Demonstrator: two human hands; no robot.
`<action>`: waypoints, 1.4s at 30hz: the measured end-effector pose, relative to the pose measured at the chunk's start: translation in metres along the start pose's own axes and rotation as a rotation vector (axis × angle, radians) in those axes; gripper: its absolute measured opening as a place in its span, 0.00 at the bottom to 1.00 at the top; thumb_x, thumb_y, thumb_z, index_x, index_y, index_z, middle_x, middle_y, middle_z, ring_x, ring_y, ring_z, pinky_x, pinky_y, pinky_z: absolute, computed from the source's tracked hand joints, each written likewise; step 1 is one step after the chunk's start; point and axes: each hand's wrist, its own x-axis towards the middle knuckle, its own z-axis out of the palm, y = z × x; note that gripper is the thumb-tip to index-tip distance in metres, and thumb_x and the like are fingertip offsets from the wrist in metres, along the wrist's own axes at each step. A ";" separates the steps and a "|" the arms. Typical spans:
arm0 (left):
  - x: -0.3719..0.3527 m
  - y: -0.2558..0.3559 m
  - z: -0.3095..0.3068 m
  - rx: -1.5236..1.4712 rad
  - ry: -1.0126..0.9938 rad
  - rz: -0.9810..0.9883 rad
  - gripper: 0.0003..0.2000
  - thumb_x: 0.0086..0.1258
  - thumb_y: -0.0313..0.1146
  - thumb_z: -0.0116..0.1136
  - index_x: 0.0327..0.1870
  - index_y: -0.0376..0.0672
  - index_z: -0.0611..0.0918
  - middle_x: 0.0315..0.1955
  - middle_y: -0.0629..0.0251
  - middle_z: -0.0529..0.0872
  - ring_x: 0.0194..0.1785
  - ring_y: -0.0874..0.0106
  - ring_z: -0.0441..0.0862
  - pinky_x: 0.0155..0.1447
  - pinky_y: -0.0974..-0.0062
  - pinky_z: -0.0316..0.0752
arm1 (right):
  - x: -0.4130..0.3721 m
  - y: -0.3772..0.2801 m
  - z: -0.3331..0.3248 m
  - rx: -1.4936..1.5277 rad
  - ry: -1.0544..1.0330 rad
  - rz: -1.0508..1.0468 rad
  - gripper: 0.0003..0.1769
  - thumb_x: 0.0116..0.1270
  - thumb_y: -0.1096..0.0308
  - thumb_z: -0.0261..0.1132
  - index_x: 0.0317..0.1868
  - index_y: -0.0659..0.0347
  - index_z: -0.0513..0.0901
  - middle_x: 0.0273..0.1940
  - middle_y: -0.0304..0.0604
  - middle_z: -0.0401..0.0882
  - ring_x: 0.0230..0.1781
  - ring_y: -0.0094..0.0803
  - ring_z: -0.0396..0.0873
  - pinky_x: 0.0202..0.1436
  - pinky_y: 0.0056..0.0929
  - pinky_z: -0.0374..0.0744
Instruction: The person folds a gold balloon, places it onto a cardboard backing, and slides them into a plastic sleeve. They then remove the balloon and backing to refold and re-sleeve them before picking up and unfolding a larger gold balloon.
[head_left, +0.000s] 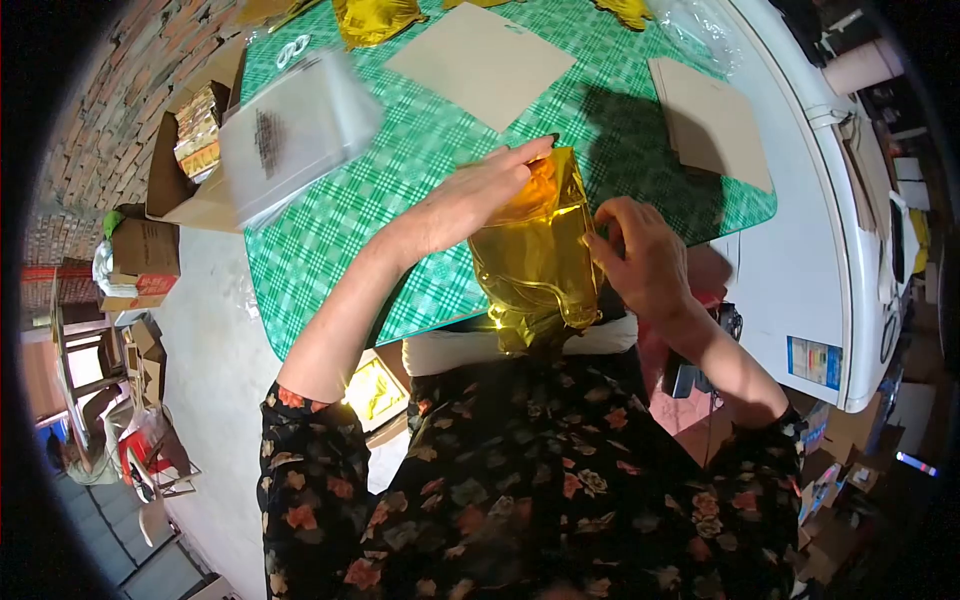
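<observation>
A shiny gold foil packet (530, 260) lies at the table's near edge, its crumpled lower end hanging toward my body. My left hand (480, 200) rests flat across the packet's upper part, fingers stretched out together. At the packet's right edge, my right hand (640, 255) has its fingers curled and its thumb against the foil, seemingly pinching that side. What is inside the packet cannot be made out.
A stack of clear plastic sleeves (300, 130) lies on the green checked tablecloth (420, 150), left. Beige card sheets (480, 62) lie at the back, more card (715, 125) at right. Gold foil pieces (375, 20) sit at the far edge. An open carton (165, 160) stands left.
</observation>
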 end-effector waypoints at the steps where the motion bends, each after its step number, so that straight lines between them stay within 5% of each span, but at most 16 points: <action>1: -0.001 0.000 0.000 -0.008 0.000 -0.005 0.37 0.87 0.62 0.38 0.86 0.45 0.61 0.84 0.56 0.62 0.87 0.60 0.57 0.89 0.63 0.49 | 0.001 0.002 0.003 -0.013 0.027 -0.021 0.17 0.66 0.61 0.74 0.49 0.58 0.80 0.41 0.47 0.84 0.44 0.50 0.84 0.46 0.47 0.82; 3: 0.000 0.001 0.000 -0.020 0.000 -0.010 0.37 0.87 0.62 0.39 0.86 0.45 0.61 0.85 0.57 0.62 0.87 0.60 0.56 0.89 0.63 0.49 | 0.009 0.007 0.010 -0.043 0.086 -0.064 0.19 0.64 0.60 0.75 0.50 0.58 0.79 0.45 0.48 0.82 0.50 0.50 0.82 0.51 0.48 0.81; 6: -0.001 0.003 0.002 0.059 0.027 -0.002 0.32 0.88 0.53 0.37 0.84 0.41 0.63 0.83 0.54 0.64 0.86 0.57 0.59 0.88 0.64 0.52 | 0.018 0.011 0.022 -0.062 0.174 -0.136 0.22 0.62 0.61 0.76 0.50 0.60 0.79 0.47 0.49 0.81 0.51 0.53 0.80 0.53 0.50 0.81; 12: -0.002 0.011 0.003 0.121 0.024 0.004 0.31 0.88 0.52 0.38 0.81 0.38 0.67 0.81 0.52 0.67 0.84 0.55 0.62 0.86 0.64 0.54 | 0.026 0.010 0.029 -0.123 0.204 -0.172 0.18 0.61 0.64 0.74 0.48 0.60 0.79 0.44 0.49 0.80 0.47 0.51 0.80 0.51 0.49 0.81; 15: 0.000 0.011 0.002 0.109 -0.013 -0.029 0.39 0.84 0.67 0.36 0.84 0.46 0.64 0.83 0.53 0.63 0.86 0.55 0.57 0.88 0.61 0.50 | 0.026 0.011 0.033 -0.132 0.239 -0.182 0.16 0.60 0.66 0.73 0.45 0.59 0.78 0.41 0.48 0.79 0.45 0.50 0.80 0.48 0.49 0.80; 21: 0.002 0.000 0.008 0.271 0.016 0.062 0.38 0.85 0.65 0.35 0.83 0.44 0.66 0.82 0.49 0.65 0.85 0.51 0.58 0.88 0.59 0.51 | 0.027 0.008 0.039 -0.200 0.279 -0.158 0.14 0.59 0.67 0.73 0.40 0.57 0.76 0.38 0.46 0.77 0.42 0.49 0.80 0.47 0.49 0.79; 27: 0.005 -0.009 0.012 0.444 0.034 0.157 0.34 0.88 0.58 0.36 0.81 0.41 0.67 0.79 0.49 0.69 0.84 0.51 0.59 0.87 0.57 0.53 | 0.026 0.011 0.045 -0.208 0.298 -0.142 0.13 0.60 0.68 0.72 0.39 0.56 0.75 0.36 0.45 0.77 0.42 0.48 0.81 0.48 0.48 0.78; 36: 0.002 -0.015 0.021 0.648 0.179 0.300 0.27 0.79 0.34 0.58 0.77 0.40 0.72 0.77 0.50 0.73 0.82 0.52 0.66 0.84 0.53 0.59 | 0.027 0.011 0.049 -0.210 0.328 -0.086 0.10 0.61 0.69 0.70 0.37 0.56 0.75 0.36 0.45 0.78 0.41 0.47 0.82 0.47 0.47 0.79; 42: 0.002 -0.014 0.021 0.641 0.184 0.307 0.26 0.79 0.33 0.58 0.76 0.39 0.72 0.76 0.50 0.73 0.81 0.52 0.67 0.84 0.53 0.60 | 0.029 0.011 0.053 -0.213 0.318 -0.065 0.09 0.62 0.69 0.69 0.37 0.57 0.75 0.34 0.45 0.79 0.38 0.47 0.83 0.47 0.47 0.80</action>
